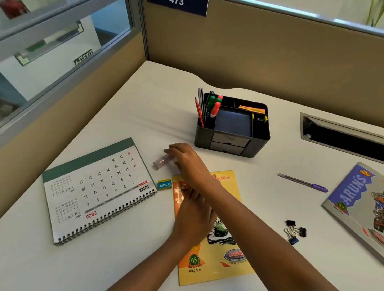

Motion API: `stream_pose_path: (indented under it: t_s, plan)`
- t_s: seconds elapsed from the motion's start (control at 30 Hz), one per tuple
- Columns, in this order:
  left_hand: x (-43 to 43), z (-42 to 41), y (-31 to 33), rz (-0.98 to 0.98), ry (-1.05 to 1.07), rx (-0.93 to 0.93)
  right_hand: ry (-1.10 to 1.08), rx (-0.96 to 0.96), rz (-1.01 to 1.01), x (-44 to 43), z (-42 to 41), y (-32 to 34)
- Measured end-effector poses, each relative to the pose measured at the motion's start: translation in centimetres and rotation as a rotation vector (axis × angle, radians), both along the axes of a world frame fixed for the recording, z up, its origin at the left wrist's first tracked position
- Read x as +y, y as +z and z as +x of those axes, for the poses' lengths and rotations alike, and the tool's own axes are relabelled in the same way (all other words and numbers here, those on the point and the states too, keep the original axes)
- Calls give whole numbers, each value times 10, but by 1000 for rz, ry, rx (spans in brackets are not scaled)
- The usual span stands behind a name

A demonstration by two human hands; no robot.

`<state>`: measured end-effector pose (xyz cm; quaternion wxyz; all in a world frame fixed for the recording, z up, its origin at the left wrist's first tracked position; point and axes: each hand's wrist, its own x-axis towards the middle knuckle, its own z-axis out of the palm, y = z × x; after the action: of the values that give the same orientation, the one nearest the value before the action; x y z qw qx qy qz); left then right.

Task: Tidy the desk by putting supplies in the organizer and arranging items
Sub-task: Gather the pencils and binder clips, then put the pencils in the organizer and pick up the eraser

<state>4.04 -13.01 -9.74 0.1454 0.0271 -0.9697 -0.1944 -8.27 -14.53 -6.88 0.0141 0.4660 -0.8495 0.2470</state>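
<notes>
The right hand (184,159) hovers over a clear tube (161,163), grip too blurred to tell, while beneath its wrist the left hand (194,215) lies flat on a yellow notebook (214,264).

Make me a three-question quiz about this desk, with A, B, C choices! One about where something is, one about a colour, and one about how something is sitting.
1. Where is the little eraser?
A. between the calendar and the yellow notebook
B. inside the organizer
C. on top of the grey notebook

2. What colour is the pen lying on the desk?
A. red
B. purple
C. black

3. How is the calendar sitting?
A. standing up
B. hanging on the wall
C. lying flat

Answers:
1 A, it lies on the desk between the calendar's corner and the notebook's top corner.
2 B, its barrel and cap are both purple.
3 C, its June page faces up, flat on the desk.
</notes>
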Motion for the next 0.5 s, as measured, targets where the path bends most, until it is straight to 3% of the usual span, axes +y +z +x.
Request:
stream_pose_path:
  t_s: [0.13, 0.27, 0.4, 0.5]
  plan:
    - [1, 1, 1, -29, 16, 42, -44, 72, 15, 1, 0, 0]
    - [-1, -1, -6, -116, -11, -34, -89, 57, -49, 13, -1, 3]
    - [-1, -6, -10, -66, -41, -147, -223, 53, -359, 31, 1, 37]
    - [0, -10, -12, -46, -14, -178, -362, 242, -528, 49, -5, 69]
